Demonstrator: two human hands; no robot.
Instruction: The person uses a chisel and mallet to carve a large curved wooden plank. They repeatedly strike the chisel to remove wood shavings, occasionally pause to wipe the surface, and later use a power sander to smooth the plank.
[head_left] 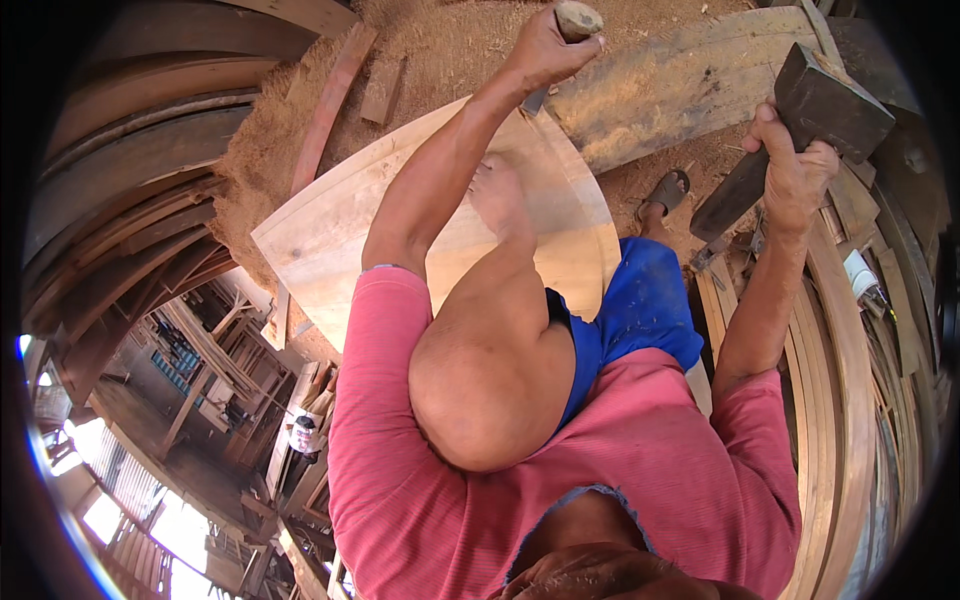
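Note:
My left hand point(545, 55) is closed around the wooden handle point(577, 20) of a chisel. Below the fist a short bit of its metal blade point(535, 101) shows, at the far edge of a pale wooden panel point(340, 215); whether the tip touches the wood I cannot tell. Off to the right, my right hand point(797, 175) grips a mallet by its dark handle point(730, 197). The mallet's blocky dark head point(835, 105) is raised just beyond the fingers, well apart from the chisel. My bare foot point(497, 190) rests on the panel.
Sawdust point(440, 70) covers the ground around a weathered plank point(680, 85) beyond the panel. A reddish wood strip point(332, 110) lies at the left. Curved boards point(150, 130) are stacked far left, long timber strips point(830, 400) at right. My other foot wears a sandal point(665, 192).

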